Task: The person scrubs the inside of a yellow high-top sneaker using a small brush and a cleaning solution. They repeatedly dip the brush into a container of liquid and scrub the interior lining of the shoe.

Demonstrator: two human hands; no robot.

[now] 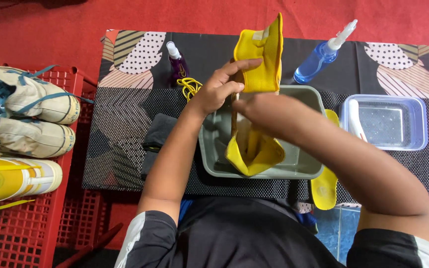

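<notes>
Yellow shoe point(259, 74) was held upright over the grey tub point(304, 166), both hands closed on it.
Left hand point(219, 87) pinched its upper; right hand point(264, 106) gripped mid-body. It looked light, with a soft, floppy canvas upper, likely slick if wet, so best taken by the stiffer sole edge.

Purple spray bottle point(177, 64): stands at the far side of the table point(125, 139), white nozzle, with a pale label on its front. No other packages, signs or screens are in view.
</notes>
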